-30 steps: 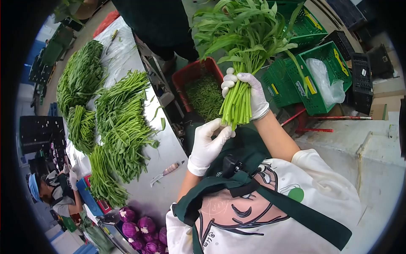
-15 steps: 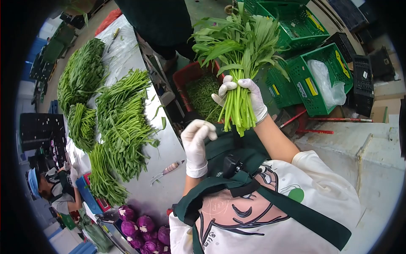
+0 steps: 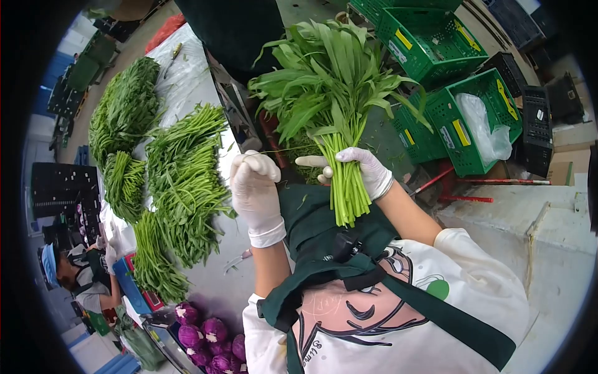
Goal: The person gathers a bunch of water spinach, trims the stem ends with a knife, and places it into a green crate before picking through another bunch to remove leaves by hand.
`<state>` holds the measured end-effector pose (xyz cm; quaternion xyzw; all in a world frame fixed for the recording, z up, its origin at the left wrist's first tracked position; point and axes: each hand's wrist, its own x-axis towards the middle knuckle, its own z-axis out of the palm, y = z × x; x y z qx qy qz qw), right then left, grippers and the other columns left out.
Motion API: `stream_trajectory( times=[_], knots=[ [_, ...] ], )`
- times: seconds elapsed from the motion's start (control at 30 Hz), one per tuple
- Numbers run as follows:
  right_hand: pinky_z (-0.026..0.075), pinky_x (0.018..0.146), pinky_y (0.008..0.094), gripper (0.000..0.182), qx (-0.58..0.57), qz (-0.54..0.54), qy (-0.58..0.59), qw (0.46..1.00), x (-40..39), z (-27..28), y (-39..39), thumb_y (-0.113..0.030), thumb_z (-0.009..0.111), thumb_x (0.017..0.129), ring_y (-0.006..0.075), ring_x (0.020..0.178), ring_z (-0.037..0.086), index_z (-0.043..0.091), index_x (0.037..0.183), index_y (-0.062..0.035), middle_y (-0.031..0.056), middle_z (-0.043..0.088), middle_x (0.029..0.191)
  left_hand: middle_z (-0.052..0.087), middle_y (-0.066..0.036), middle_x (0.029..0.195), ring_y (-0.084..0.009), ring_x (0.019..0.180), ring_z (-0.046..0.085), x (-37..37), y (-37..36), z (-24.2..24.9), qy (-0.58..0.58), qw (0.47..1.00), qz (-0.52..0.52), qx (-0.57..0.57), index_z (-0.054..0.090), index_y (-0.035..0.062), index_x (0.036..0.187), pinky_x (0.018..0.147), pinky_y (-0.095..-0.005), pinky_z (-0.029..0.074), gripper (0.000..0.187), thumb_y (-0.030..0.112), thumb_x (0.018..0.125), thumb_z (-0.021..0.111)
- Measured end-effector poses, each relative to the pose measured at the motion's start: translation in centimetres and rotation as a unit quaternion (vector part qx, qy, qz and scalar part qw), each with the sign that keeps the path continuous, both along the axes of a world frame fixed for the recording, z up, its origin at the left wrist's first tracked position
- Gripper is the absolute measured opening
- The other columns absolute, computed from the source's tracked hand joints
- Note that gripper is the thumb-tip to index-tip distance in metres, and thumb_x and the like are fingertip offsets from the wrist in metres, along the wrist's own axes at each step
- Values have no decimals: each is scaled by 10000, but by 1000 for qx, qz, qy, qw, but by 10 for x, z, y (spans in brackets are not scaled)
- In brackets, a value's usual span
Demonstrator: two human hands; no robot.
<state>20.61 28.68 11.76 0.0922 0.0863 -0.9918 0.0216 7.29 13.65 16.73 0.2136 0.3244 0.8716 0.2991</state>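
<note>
My right hand (image 3: pixel 367 171) is closed around the stems of a bunch of leafy water spinach (image 3: pixel 339 118), its thumb in front and fingertips showing on the far side. The leaves point away from me and the cut stem ends toward my apron. My left hand (image 3: pixel 255 187), also white-gloved, is closed in a pinch to the left of the bunch. From its fingertips a thin green strand (image 3: pixel 288 149) runs toward the bunch. Piles of the same greens (image 3: pixel 187 181) lie on the metal table (image 3: pixel 208 280) at left.
Purple cabbages (image 3: pixel 215 330) sit at the near table end. A small tool (image 3: pixel 237 260) lies partly behind my left arm. Green crates (image 3: pixel 473 124), one holding a plastic bag, stand at right. Another person (image 3: pixel 233 31) stands across; a co-worker (image 3: pixel 87 280) is at far left.
The bunch has come nearer to my body. My left hand has moved left and slightly up, and a thin strand now stretches between it and the bunch.
</note>
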Motion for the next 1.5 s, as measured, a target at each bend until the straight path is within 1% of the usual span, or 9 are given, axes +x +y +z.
stream_trajectory(
  times=[0.2,0.4,0.53,0.57,0.67,0.93,1.23,1.37,1.5],
  knots=[
    [492,866,357,694,-29,-8,18,999,3,5,1,-100,531,781,185,776,604,260,1420,-91,314,353,1366,389,-23,751,-166,679,384,-12,-3,-1,-33,998,-17,51,487,59,823,604,-290,323,166,199,887,548],
    [476,916,408,567,32,-57,0,998,5,10,5,-75,540,765,264,884,627,397,1314,-88,289,497,1243,517,-75,820,-206,686,504,-7,-1,-30,-62,995,49,-64,534,32,860,628,-322,414,165,193,894,533],
    [467,930,441,440,45,-57,12,997,6,-1,5,-56,565,742,318,972,625,482,1173,-84,279,521,1219,576,-181,1163,-327,1007,590,3,6,-14,-118,985,128,6,527,44,846,1001,-437,380,159,187,912,500],
    [453,947,458,413,31,-53,24,998,7,2,3,-57,578,733,315,968,627,491,1137,-82,286,527,1207,525,-184,1278,-358,1176,506,1,-2,-17,-114,991,40,57,520,60,844,1113,-497,245,149,177,923,474],
    [436,964,469,397,8,-31,69,997,9,0,1,-62,578,735,317,962,629,492,1123,-78,296,533,1192,563,-149,1222,-351,1176,496,0,-13,-22,-160,972,-67,157,523,75,852,1105,-511,265,141,178,930,468],
    [468,931,467,380,63,59,81,993,20,2,3,-41,587,718,392,1001,615,457,1074,-21,389,485,1190,632,-66,1042,-229,1016,563,-6,-26,-8,-247,940,-58,227,639,27,962,1021,-434,380,197,175,923,517],
    [367,1020,506,341,36,119,129,984,25,0,-13,-64,610,699,470,1182,471,490,1017,-29,404,464,1207,555,-27,907,-169,823,515,-39,-20,29,-267,917,-64,288,531,40,931,861,-362,442,83,120,922,511],
    [313,1061,525,347,33,113,124,985,28,-7,-13,-77,599,709,492,1214,427,491,1035,-22,396,414,1270,564,-38,952,-176,833,492,-64,-21,28,-255,913,-90,307,600,40,959,855,-352,449,160,170,932,511],
    [380,1004,556,324,74,41,56,995,26,2,-11,-16,604,684,466,1144,507,479,983,-24,311,504,1213,577,-44,979,-193,898,522,-77,-10,32,-178,958,-75,214,600,58,955,908,-380,437,164,185,944,498]
  ],
)
